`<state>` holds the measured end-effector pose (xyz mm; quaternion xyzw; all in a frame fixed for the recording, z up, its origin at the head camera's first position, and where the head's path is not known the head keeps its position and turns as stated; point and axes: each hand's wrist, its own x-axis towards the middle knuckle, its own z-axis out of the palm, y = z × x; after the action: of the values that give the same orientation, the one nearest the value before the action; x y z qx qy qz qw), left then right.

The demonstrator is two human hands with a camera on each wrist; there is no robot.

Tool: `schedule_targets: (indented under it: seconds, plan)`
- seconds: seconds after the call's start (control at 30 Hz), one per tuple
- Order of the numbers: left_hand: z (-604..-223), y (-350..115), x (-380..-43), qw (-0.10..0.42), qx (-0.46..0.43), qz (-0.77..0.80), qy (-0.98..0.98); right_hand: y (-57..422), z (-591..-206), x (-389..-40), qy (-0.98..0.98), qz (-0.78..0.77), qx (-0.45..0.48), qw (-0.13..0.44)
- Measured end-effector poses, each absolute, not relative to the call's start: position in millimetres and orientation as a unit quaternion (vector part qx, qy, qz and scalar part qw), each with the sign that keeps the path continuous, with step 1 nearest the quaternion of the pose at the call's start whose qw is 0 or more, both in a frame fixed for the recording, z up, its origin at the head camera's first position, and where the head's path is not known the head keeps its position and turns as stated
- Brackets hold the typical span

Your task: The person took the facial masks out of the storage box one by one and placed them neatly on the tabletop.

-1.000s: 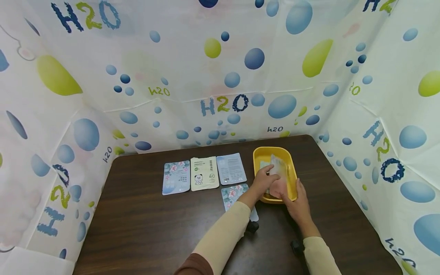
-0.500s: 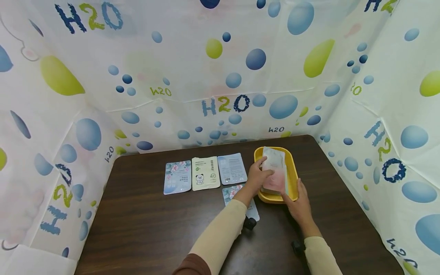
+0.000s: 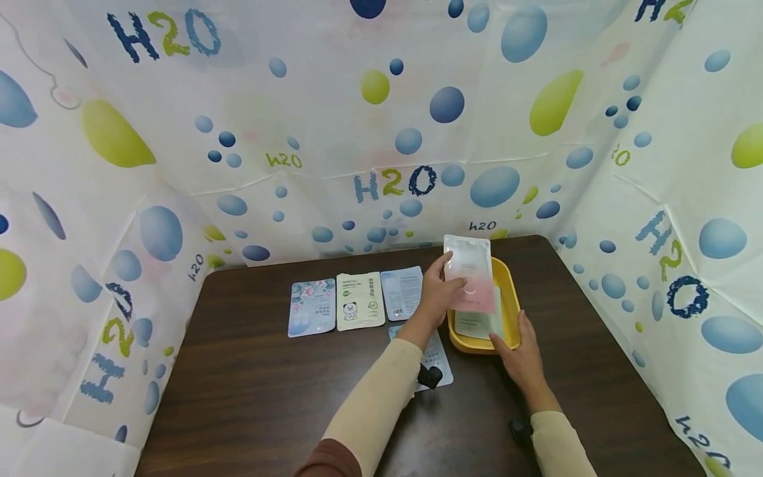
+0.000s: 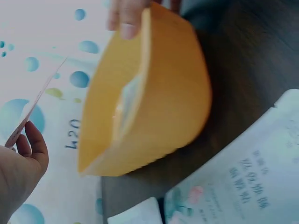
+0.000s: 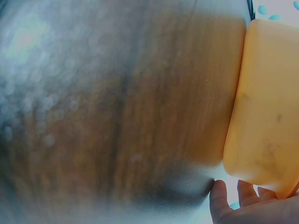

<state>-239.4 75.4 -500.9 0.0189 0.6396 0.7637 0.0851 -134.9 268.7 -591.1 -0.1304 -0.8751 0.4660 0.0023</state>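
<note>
My left hand point(image 3: 437, 291) pinches a pink-and-white sheet-mask packet point(image 3: 472, 268) by its left edge, raised over the yellow plastic basket point(image 3: 511, 301). In the left wrist view, that packet point(image 4: 35, 105) appears nearly edge-on, apart from the basket point(image 4: 177, 88). A pale green packet point(image 3: 477, 324) lies inside the basket, its upper part hidden behind the pink one. My right hand point(image 3: 524, 358) grips the basket's near right corner, thumb over the rim. Fingers of that hand point(image 5: 252, 205) show beside the basket wall point(image 5: 268, 102) in the right wrist view.
Left of the basket, a floral blue packet point(image 3: 312, 308), a cream packet with a bear point(image 3: 360, 301) and a pale blue packet point(image 3: 401, 295) lie in a row. Another floral packet point(image 3: 438, 361) lies nearer, partly under my left arm. A printed curtain surrounds the dark table point(image 3: 268, 397).
My left hand has lifted the pink-and-white packet up out of the basket, uncovering the pale green packet. The right hand keeps its hold on the basket corner.
</note>
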Motion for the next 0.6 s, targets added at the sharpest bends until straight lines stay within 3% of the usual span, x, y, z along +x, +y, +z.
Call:
schedule_targets:
  seconds: [0.6]
  plan:
    - [-466.2, 18.8, -244.4, 0.012, -0.005, 0.796, 0.606, 268.0, -591.9, -133.4, -0.878, 0.462, -0.127, -0.009]
